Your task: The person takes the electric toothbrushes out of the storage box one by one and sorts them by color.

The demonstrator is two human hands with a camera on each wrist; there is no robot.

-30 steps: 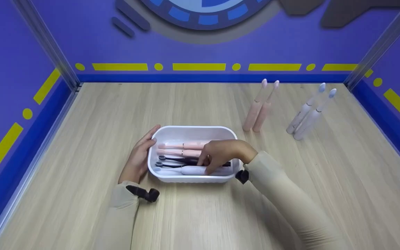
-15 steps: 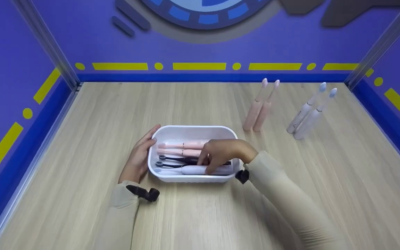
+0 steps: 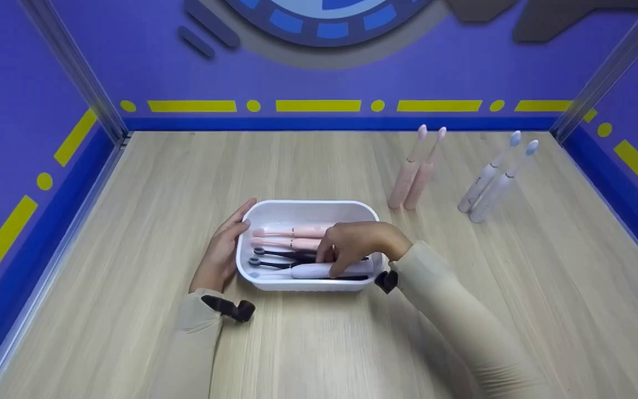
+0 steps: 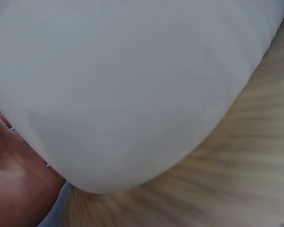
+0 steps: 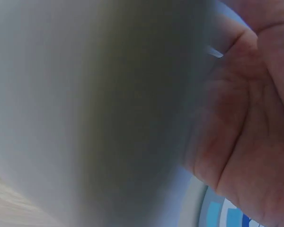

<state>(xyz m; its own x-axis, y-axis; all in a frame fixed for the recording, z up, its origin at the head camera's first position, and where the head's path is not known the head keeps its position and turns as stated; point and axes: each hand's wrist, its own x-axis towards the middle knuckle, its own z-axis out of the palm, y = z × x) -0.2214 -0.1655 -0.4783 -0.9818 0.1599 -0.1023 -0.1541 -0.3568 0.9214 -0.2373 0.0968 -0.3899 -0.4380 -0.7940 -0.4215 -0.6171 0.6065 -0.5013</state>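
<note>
A white plastic bin (image 3: pixel 308 285) stands on the table, with toothbrushes lying in it. My left hand (image 3: pixel 216 257) rests along the bin's left end, its fingers fairly straight on the outside and the thumb at the rim. Inside, my right hand (image 3: pixel 355 244) pinches the handle of a white electric toothbrush (image 3: pixel 309 271), which lies at the near side. Beside it are black toothbrushes (image 3: pixel 283 254) and pink toothbrushes (image 3: pixel 305 232), their right ends partly behind my right hand. Both wrist views are filled mostly by the bin's pale wall; in the right one the fingertips are hidden.
Two pink electric toothbrushes (image 3: pixel 410 183) stand upright on the wooden table (image 3: pixel 308 343) right of the bin, at the back. Farther right, two white electric toothbrushes (image 3: pixel 490 191) stand upright too. Blue panel walls (image 3: pixel 319 123) enclose the back and sides.
The white toothbrush has shifted slightly right and away from the bin's near wall, uncovering a dark strip below it. My left hand and the bin stay put.
</note>
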